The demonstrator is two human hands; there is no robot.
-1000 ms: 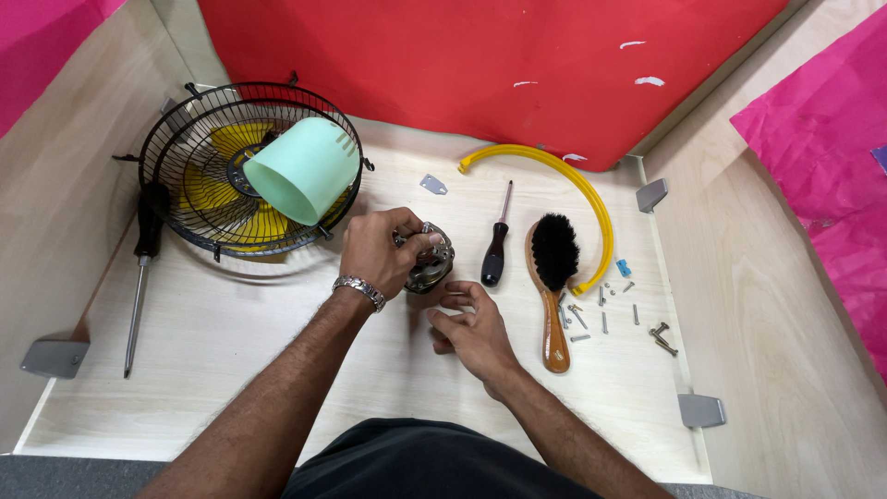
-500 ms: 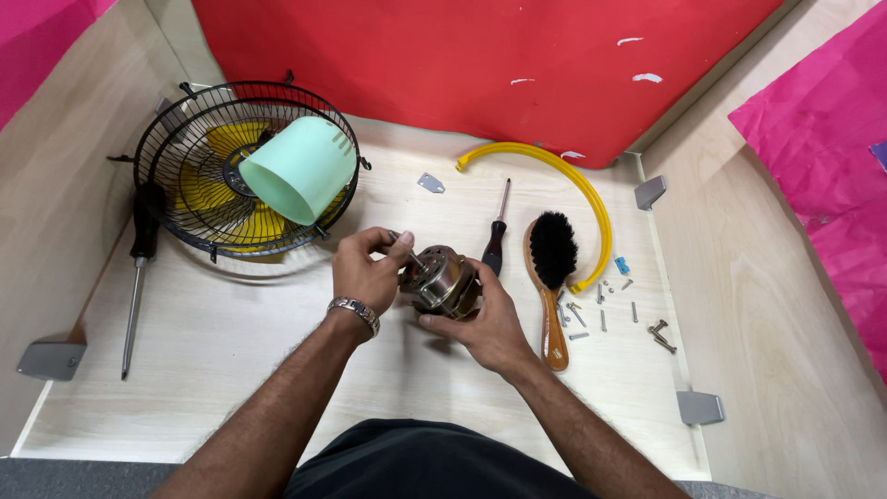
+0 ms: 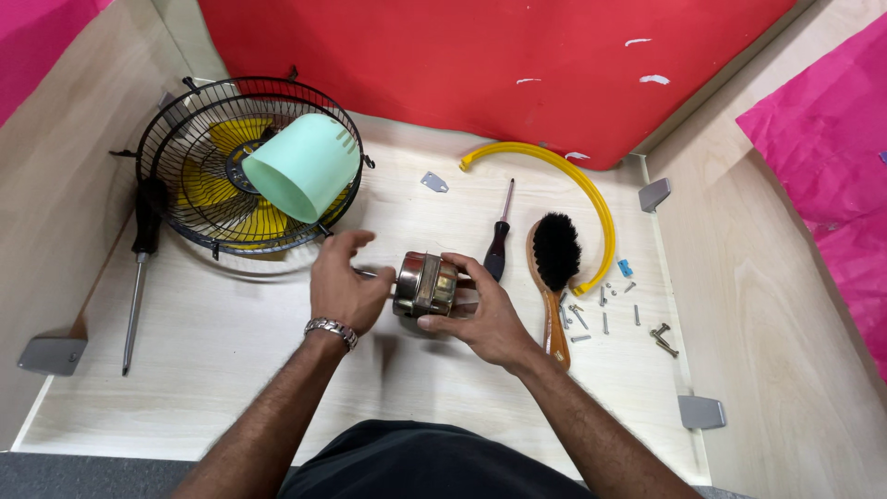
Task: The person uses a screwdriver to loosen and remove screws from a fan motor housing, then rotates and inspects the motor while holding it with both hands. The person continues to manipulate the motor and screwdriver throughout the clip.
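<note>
Landmark: fan motor (image 3: 427, 285), a small metal cylinder held above the middle of the pale wood surface (image 3: 231, 370).

Black wire fan cage (image 3: 199, 166) with yellow blades lies up and left of the motor, at the surface's far left. A mint-green plastic housing (image 3: 303, 176) rests tilted on the cage, open mouth facing left and forward.

Yellow curved plastic ring piece (image 3: 591, 199) lies up and right of the motor. Long screwdriver (image 3: 140, 259) lies far left of the motor, beside the cage. Wooden-handled brush (image 3: 552, 277), black bristles, lies just right of the motor. A smaller black-handled screwdriver (image 3: 499, 245) sits between motor and brush.

Right hand (image 3: 480, 319): grip closed around the motor body from the right and below. Left hand (image 3: 342, 286): fingertips pinch the thin shaft at the motor's left end.

Loose screws (image 3: 605, 314) are scattered right of the brush.
</note>
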